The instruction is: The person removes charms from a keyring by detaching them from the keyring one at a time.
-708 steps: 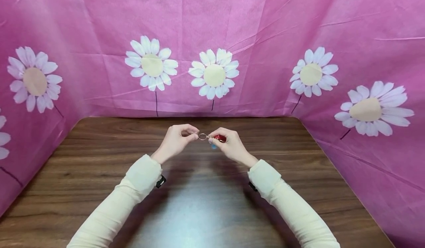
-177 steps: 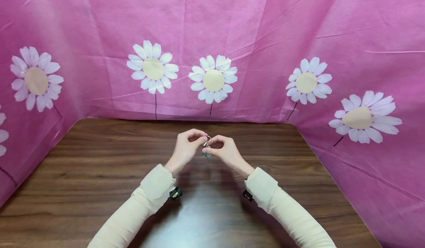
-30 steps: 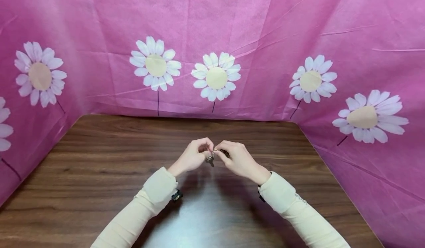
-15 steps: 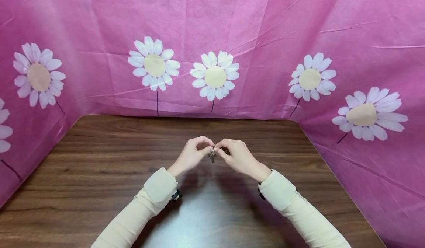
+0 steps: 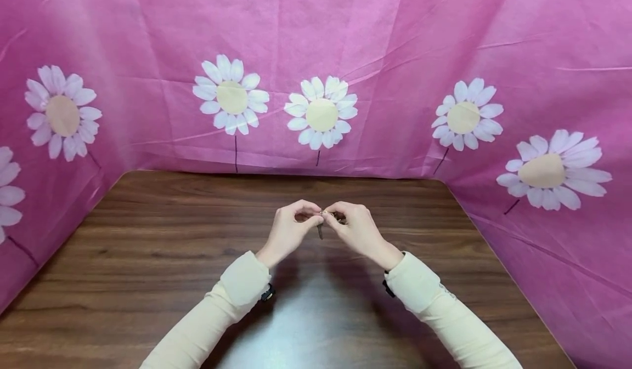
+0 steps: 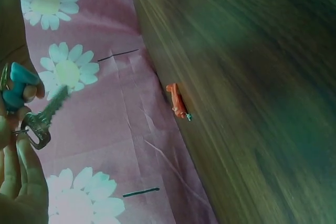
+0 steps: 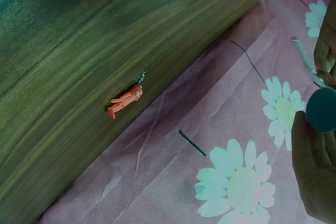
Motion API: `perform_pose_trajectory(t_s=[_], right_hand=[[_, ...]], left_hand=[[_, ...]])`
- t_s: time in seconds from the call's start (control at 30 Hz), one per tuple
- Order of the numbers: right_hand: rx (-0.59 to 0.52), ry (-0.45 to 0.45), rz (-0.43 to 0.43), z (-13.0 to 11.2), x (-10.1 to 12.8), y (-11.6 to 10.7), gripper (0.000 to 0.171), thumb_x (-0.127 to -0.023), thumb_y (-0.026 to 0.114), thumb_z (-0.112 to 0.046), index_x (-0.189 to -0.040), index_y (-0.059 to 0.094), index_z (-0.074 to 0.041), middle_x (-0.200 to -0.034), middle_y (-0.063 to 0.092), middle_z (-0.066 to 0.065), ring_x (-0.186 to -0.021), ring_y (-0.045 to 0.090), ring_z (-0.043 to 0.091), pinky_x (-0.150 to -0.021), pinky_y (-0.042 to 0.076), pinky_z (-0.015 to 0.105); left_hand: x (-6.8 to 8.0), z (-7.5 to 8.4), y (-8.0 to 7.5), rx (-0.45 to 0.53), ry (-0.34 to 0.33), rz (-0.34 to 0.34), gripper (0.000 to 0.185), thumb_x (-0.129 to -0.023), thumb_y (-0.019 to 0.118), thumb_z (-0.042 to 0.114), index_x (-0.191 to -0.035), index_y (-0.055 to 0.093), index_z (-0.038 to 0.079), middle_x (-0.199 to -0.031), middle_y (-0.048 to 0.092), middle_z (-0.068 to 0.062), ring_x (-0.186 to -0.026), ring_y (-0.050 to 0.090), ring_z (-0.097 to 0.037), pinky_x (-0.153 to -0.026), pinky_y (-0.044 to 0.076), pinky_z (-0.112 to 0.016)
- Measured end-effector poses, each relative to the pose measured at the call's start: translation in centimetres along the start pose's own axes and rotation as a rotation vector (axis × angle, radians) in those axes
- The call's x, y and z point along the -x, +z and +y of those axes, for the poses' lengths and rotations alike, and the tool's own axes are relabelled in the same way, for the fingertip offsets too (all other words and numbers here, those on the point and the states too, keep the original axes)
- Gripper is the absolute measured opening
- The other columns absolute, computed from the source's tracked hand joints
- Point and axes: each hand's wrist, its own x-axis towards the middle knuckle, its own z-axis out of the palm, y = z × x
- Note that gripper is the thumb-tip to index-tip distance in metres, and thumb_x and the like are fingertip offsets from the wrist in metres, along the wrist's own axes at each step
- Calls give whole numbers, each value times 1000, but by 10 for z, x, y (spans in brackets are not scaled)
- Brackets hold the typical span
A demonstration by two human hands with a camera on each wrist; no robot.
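Both hands meet in mid-air over the table, around a small bunch of keyring pieces. The left hand (image 5: 286,231) pinches a metal key (image 6: 52,107) near its head, and the blade points away from the fingers in the left wrist view. The right hand (image 5: 355,225) pinches the thin key ring (image 5: 323,213), most of it hidden by the fingers. A blue charm (image 6: 22,74) hangs at the right fingers and shows as a rounded blue piece in the right wrist view. A gold-coloured bit (image 6: 4,77) peeks out beside it.
An orange figurine (image 6: 177,100) with a short chain lies on the brown wooden table (image 5: 173,232) near its far edge; it does not show in the head view. A pink cloth backdrop (image 5: 395,40) with white daisies encloses the far side and both sides.
Over the last second both hands have risen slightly, and the key has turned nearly edge-on. A red charm held by the right hand in the oldest frame is out of sight.
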Motion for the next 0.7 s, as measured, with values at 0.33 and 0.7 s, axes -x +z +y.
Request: perform_pose_trajectory(t_s=[0.33, 0.7], right_hand=[[-139, 214, -171, -4, -5, -6, 10, -86, 61, -18, -85, 69, -12, -57, 55, -3, -51, 48, 7, -47, 39, 21], [-211, 232, -253, 1, -3, -6, 13, -89, 58, -18, -87, 67, -9, -62, 55, 0, -57, 51, 10, -54, 42, 22]], left_hand=[[-1, -1, -7, -138, 128, 49, 10, -77, 71, 8, -86, 69, 4, -79, 71, -4, -71, 66, -12, -66, 53, -21], [0, -2, -7, -81, 150, 118, 7, -76, 71, 4, -83, 69, 3, -78, 71, -8, -70, 66, -17, -63, 52, -26]])
